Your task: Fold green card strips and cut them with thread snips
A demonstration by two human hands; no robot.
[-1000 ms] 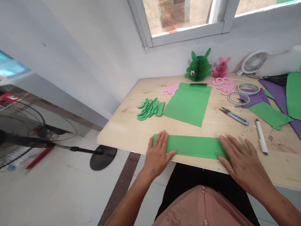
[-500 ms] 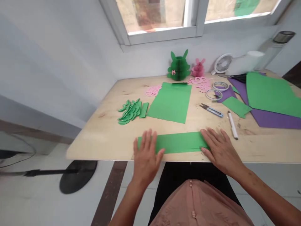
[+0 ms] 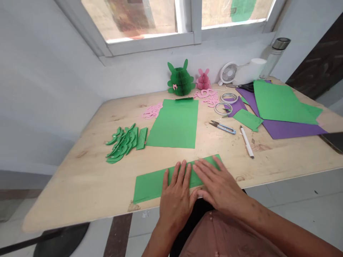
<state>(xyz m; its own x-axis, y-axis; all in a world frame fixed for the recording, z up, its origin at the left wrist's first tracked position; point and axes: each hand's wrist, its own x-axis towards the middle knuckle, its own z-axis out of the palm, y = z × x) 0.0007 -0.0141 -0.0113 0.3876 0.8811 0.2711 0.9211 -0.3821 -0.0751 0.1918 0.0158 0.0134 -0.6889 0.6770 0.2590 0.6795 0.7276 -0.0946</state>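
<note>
Parts of a green strip (image 3: pixel 148 186) are hidden in the head view beneath two hands; whether it has one layer or several is hard to tell. Right of the large green sheet (image 3: pixel 177 125), a dark object (image 3: pixel 334 142) at the table's edge is cut off by the frame.

The strip lies on the near side of the large green sheet. The left hand (image 3: pixel 175 196) presses palm-down on it, fingers slightly spread. The right hand (image 3: pixel 221 185) lies flat over its right part, fingers extended, thumb meeting the left thumb.

The wooden table (image 3: pixel 85 160) carries green cutouts (image 3: pixel 122 144) left of the large sheet, blue snips (image 3: pixel 223 128) and a white pen (image 3: pixel 247 142) to its right, and a green paper figure (image 3: pixel 180 82) behind. Farther behind it is a window (image 3: pixel 144 21).
</note>
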